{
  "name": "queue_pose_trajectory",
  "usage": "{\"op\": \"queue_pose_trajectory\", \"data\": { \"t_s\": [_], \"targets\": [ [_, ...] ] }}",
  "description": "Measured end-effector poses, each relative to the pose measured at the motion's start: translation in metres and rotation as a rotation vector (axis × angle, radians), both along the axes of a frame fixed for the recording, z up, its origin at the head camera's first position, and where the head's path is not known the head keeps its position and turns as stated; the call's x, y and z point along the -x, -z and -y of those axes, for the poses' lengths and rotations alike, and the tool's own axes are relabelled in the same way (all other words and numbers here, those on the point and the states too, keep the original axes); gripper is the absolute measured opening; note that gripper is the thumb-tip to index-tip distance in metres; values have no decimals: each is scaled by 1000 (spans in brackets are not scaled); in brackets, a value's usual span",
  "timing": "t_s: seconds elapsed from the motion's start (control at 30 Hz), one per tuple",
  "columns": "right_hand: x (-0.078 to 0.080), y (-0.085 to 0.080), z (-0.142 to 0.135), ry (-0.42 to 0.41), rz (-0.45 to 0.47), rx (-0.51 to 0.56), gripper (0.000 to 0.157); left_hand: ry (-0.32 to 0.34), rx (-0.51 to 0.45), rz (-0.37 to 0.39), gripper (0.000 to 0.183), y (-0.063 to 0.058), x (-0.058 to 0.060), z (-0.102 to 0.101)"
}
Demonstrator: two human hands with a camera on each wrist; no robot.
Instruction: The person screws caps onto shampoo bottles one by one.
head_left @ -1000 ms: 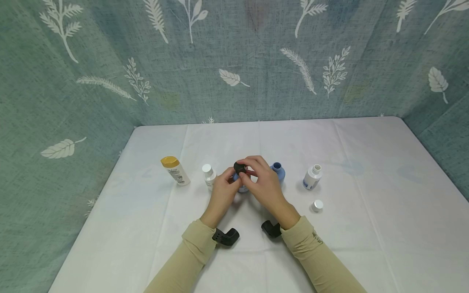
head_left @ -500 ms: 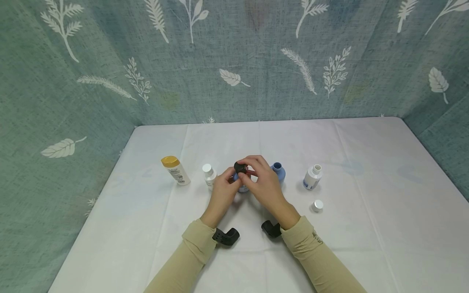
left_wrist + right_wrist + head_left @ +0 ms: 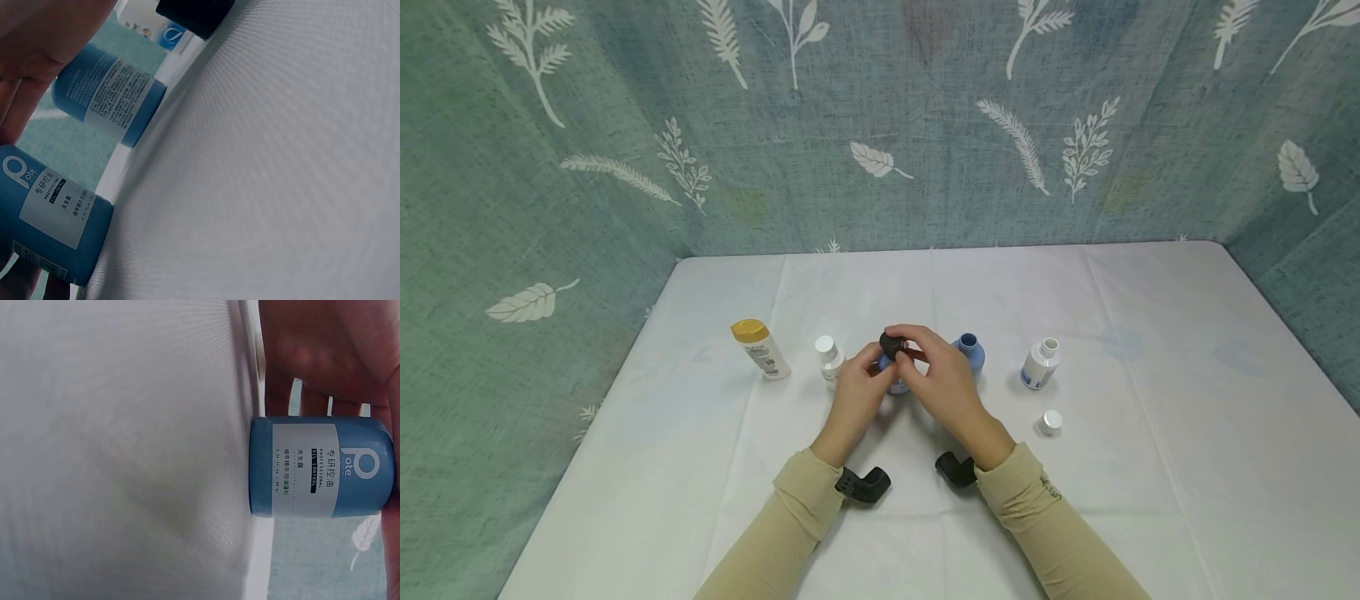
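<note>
A blue shampoo bottle (image 3: 303,469) with a white label stands upright on the table, between my two hands. My left hand (image 3: 854,397) grips it by its upper part from the left side. On its top sits a black cap (image 3: 891,345), pinched between the thumb and fingers of my right hand (image 3: 949,390). Whether the cap is seated on the neck or loose cannot be seen. Just behind my right hand stands a second blue bottle (image 3: 969,352), its mouth uncapped. In the left wrist view this second bottle (image 3: 112,94) is partly covered by a hand.
Left of my hands stand a small white bottle with a white cap (image 3: 828,360) and a white bottle with a yellow cap (image 3: 760,350). To the right are an uncapped white bottle (image 3: 1039,364) and a loose white cap (image 3: 1049,422). White cloth covers the table (image 3: 1150,483).
My right hand's fingers and thumb have shifted slightly around the black cap, the upper fingers dropping a little. My left hand and the bottles stay in place.
</note>
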State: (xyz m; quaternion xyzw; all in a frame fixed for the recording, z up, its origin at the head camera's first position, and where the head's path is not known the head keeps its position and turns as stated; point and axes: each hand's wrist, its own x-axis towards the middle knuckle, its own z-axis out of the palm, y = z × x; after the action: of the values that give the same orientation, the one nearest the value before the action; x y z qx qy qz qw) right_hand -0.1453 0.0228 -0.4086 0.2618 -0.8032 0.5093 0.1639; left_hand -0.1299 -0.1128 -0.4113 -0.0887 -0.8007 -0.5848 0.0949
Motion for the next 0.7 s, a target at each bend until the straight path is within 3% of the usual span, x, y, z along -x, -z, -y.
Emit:
{"op": "queue_pose_trajectory", "data": {
  "t_s": [0.7],
  "targets": [
    [1,0,1,29,-5,-5,26,15,-11,3,24,2,1,1]
  ]
}}
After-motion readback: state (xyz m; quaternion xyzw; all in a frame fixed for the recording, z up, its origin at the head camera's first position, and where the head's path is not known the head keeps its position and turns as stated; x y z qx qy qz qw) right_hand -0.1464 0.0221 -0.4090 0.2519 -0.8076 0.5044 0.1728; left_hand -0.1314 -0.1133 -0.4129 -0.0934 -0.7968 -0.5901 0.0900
